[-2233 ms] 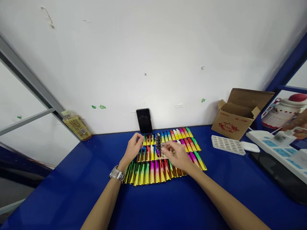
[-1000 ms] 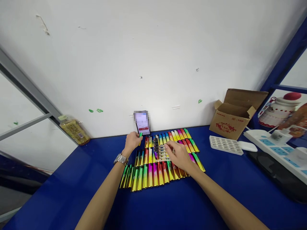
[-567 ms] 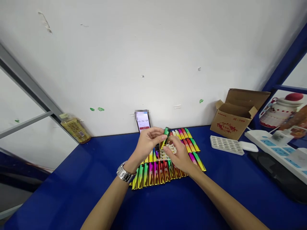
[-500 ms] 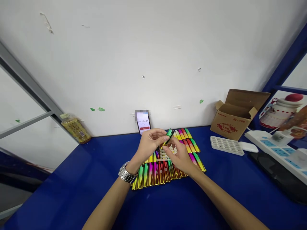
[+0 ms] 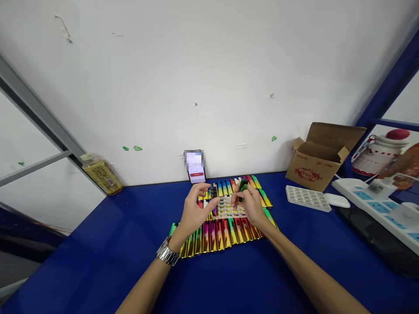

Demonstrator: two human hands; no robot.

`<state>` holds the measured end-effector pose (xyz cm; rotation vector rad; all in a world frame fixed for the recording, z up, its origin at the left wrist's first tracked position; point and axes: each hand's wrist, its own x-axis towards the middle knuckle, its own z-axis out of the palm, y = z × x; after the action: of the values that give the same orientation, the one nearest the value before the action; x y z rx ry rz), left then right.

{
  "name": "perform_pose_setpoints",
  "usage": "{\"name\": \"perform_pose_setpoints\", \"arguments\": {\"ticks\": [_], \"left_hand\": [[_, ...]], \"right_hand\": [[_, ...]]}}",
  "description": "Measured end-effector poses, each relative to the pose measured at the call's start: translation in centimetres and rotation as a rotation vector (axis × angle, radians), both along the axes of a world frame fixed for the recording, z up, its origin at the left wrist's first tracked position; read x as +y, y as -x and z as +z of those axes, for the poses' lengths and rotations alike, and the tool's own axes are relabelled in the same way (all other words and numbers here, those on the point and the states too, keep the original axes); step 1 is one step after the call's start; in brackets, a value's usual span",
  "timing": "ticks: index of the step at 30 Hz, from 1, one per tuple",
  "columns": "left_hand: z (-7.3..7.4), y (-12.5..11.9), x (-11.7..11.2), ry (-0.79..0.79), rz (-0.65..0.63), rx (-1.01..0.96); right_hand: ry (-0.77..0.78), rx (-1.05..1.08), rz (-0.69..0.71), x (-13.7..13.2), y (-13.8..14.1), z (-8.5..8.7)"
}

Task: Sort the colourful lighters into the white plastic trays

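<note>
In my right hand I hold a green lighter, tilted up above the right side of a white slotted tray. My left hand is open, thumb and fingers apart, at the tray's left side. Just beyond its fingertips stand a few dark-topped lighters in the tray; my fingers partly cover that area. Shiny lighters in rainbow shades lie side by side in front of the tray. More lighters lie in rows behind it and to its right, partly hidden by my hands.
A phone leans on the wall behind. On the right are an open cardboard box, a second white tray, a white mouse-like object and a power strip. A bottle leans at the left.
My left hand has let go of the green lighter and moved left, opening. My right hand has carried the lighter slightly right.
</note>
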<state>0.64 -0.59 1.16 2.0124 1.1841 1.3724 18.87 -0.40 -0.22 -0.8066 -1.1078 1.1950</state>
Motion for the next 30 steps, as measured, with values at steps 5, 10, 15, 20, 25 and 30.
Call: {"name": "perform_pose_setpoints", "arguments": {"ticks": [5, 10, 15, 20, 25, 30], "left_hand": [[-1.9, 1.5, 0.3, 0.291, -0.11, 0.146], [-1.9, 1.4, 0.5, 0.398, -0.149, 0.164], [-1.8, 1.5, 0.4, 0.427, -0.169, 0.178], [-1.9, 1.7, 0.5, 0.421, -0.174, 0.19], [-2.2, 1.8, 0.6, 0.41, -0.18, 0.183], [-2.3, 1.8, 0.8, 0.4, -0.18, 0.181]], "right_hand": [[0.188, 0.102, 0.098, 0.3, -0.3, 0.1], [0.34, 0.102, 0.073, 0.0, 0.1, 0.8], [0.306, 0.061, -0.022, -0.1, 0.5, 1.0], [0.36, 0.134, -0.019, -0.4, 0.7, 1.4], [0.36, 0.139, -0.05, -0.3, 0.8, 1.2], [0.357, 0.156, -0.024, -0.2, 0.8, 0.8]]}}
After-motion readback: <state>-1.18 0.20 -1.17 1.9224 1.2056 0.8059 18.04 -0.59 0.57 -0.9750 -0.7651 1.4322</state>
